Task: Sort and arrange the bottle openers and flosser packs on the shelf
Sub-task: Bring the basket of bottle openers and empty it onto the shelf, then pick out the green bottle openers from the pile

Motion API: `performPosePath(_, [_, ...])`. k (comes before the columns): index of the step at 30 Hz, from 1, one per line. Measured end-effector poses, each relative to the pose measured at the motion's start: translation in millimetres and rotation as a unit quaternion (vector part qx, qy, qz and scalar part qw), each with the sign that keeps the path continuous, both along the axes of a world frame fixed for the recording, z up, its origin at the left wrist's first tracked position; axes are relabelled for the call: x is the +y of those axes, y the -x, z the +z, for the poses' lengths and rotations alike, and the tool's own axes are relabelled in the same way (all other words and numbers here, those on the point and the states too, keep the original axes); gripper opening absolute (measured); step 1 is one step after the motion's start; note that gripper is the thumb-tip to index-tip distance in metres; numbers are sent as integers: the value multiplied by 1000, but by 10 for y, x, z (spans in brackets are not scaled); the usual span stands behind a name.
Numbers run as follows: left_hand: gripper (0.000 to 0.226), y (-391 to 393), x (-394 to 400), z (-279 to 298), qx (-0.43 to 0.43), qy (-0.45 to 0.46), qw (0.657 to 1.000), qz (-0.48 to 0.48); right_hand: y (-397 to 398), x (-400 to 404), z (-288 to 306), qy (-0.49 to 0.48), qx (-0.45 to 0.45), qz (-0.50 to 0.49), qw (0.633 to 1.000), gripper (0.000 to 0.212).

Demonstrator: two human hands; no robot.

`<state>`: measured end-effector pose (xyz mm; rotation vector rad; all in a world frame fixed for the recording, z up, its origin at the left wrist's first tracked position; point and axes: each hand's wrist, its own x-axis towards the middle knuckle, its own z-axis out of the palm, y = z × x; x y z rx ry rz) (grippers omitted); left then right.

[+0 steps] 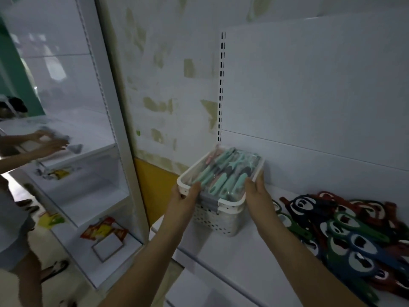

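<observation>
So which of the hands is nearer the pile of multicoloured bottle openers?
Right. The right hand grips the white perforated basket's side facing the pile of bottle openers; the left hand grips the far side.

place: shop | signs: slotted shelf upright [222, 85]; white display shelf [232, 258]; heaped bottle openers [345, 235]

The basket [223, 214] is white plastic with a smooth rim and perforated side walls. The flosser packs [225, 173] inside it are wrapped in clear glossy film over mint, pink and dark plastic handles. The bottle openers [345, 235] on the right are flat pieces in red, green, blue and black with a matt finish; their material cannot be determined. The shelf [239, 262] and its back panel [309, 85] are smooth white sheet with a slight sheen. The far wall [168, 85] is white with rough, patchy areas.
</observation>
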<state>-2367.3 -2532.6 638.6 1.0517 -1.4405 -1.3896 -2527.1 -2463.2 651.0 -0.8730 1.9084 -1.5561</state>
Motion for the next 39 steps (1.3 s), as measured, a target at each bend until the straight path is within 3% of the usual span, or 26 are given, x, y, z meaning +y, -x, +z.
performPosePath(11, [55,173,-502,67,0,51,998,-39,117,-464,71,-20,-22,27,999,67])
performPosePath(13, [65,199,-582,37,-9,41,999,-26,135,-445,95,-24,-18,47,998,71])
performPosePath(15, [69,138,-498,-28,-29,69,995,59,156,-298,116,-16,1,70,997,72])
performPosePath(18, [55,-30,-36,-166,-59,230,941,242,251,182,105,-12,100,78,992,68])
performPosePath(20, [31,-31,411,-241,-64,328,929,160,433,632,-14,-65,291,40,954,66])
performPosePath(22, [24,126,799,-295,-108,391,912,-59,638,1137,-210,-140,490,-25,860,68])
performPosePath(23, [36,257,931,-351,-152,421,880,-160,706,1385,-311,-188,548,-50,813,73])
performPosePath(25, [73,557,1085,-479,-245,463,805,-280,802,1781,-512,-283,565,-64,773,82])
performPosePath(28, [98,1054,1098,-670,-369,472,728,-333,969,2082,-678,-352,525,-79,771,91])
performPosePath(32, [100,1575,1037,-715,-437,461,680,-366,1256,2239,-585,-389,507,-106,761,93])
performPosePath(37, [105,1880,1317,-650,-397,472,697,-367,1531,2586,-572,-349,505,-163,772,84])
performPosePath(39, [94,1965,1475,-643,-358,490,711,-356,1734,2752,-563,-314,495,-186,789,76])
